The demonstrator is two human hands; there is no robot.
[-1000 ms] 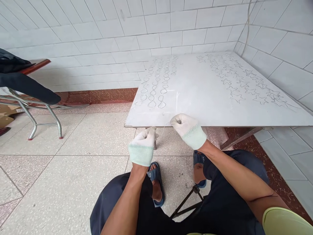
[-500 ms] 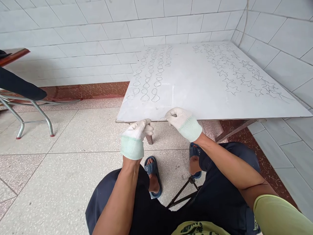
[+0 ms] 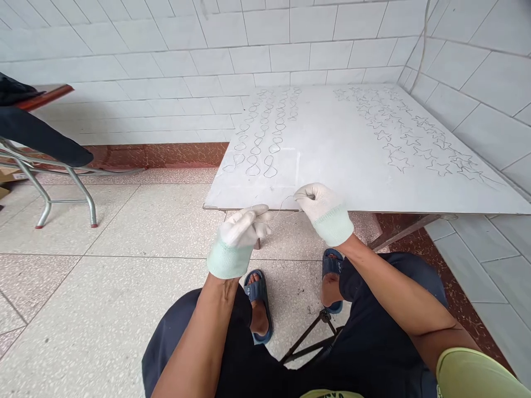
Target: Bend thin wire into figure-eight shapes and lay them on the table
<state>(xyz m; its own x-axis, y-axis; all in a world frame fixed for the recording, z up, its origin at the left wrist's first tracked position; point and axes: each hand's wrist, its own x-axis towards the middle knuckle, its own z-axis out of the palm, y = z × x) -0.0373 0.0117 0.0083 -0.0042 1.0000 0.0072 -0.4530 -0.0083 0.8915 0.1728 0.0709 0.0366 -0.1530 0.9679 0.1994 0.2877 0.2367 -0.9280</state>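
the right hand (image 3: pixel 322 209) is pinching a thin wire (image 3: pixel 281 204) between thumb and fingertips, its other fingers curling inward. the left hand (image 3: pixel 238 233) is grasping the same wire more loosely, its fingers bending toward the right hand. both are wearing white gloves (image 3: pixel 326 204) with pale green cuffs. the wire is bowing across the short gap between the hands, just by the front edge of a white-topped bench (image 3: pixel 340 171); whether it is touching that edge, i cannot tell.

on the left part of the bench, wire figure-eights (image 3: pixel 270 167) are lying in columns running toward the tiled wall (image 3: pixel 290 55). on the right part, many wire stars (image 3: pixel 399 162) are lying in slanting rows, some overlapping near the far right side. a bare stretch of white is separating the two groups.

below, the person is sitting with knees apart, wearing dark trousers (image 3: pixel 182 331) and blue sandals (image 3: pixel 257 290) on the speckled floor (image 3: pixel 124 309). a dark folding frame (image 3: pixel 307 335) is showing between the legs. off to the left, a metal-legged stool (image 3: pixel 68 201) is standing below a red-edged tabletop (image 3: pixel 45 98).
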